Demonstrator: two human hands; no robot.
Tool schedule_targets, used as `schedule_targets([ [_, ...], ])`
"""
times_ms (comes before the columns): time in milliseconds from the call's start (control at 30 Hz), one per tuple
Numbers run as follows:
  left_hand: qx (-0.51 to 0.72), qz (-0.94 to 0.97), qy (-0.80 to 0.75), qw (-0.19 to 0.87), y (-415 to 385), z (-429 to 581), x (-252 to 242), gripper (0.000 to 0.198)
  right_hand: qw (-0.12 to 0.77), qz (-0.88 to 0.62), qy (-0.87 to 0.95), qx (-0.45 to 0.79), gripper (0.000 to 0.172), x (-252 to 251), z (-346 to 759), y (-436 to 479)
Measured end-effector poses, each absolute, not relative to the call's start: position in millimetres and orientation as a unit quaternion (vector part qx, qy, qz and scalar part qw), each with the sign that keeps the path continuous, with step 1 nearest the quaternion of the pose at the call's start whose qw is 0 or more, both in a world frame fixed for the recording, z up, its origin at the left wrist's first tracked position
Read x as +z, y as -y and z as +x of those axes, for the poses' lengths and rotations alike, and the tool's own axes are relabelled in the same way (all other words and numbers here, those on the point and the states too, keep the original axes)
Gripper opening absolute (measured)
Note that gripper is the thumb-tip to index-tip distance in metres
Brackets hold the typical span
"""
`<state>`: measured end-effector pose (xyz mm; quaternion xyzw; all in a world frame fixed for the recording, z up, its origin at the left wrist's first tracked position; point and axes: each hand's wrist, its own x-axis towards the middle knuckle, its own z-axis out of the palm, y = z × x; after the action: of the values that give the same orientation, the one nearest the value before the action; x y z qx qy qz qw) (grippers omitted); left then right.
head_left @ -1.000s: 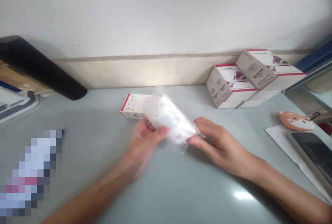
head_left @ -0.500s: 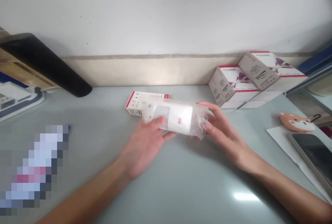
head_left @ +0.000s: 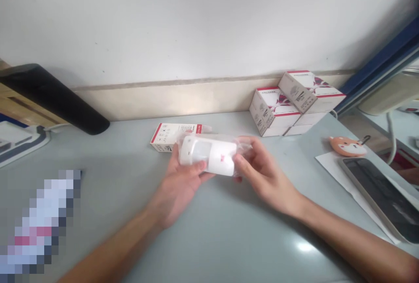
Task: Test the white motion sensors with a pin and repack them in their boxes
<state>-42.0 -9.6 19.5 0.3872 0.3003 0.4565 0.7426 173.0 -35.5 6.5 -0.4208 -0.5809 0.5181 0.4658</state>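
A white motion detector in a clear plastic bag is held between my hands, level above the table. My left hand is closed round its left end, thumb on the front beside the greyish lens window. My right hand grips the right end, thumb and fingers on the gathered plastic; some of its fingers are hidden behind. Just behind the detector lies a small white-and-red carton with printed symbols, partly covered by the bag and my left hand.
Several white-and-red boxes are stacked against the wall at the back right. A phone, a paper sheet and an orange animal-faced case lie on the right. A black cylinder leans at the back left. A pixelated item is at left.
My right hand has closed in on the bag's right end, its thumb now at the detector's edge. The view has shifted slightly to the right.
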Motion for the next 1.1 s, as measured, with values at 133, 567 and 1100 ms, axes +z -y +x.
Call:
schedule_targets([
  [133,0.440,0.473,-0.316,0.695,12,-46,16,0.089,0.488,-0.443,0.572,0.489,0.026,8,176,31],
  [567,0.440,0.789,-0.406,0.136,-3,-67,7,0.043,0.500,-0.365,0.486,0.616,0.018,9,189,18],
  [1100,0.347,0.737,-0.450,0.366,11,-59,8,0.044,0.507,-0.476,0.538,0.477,0.032,12,187,17],
])
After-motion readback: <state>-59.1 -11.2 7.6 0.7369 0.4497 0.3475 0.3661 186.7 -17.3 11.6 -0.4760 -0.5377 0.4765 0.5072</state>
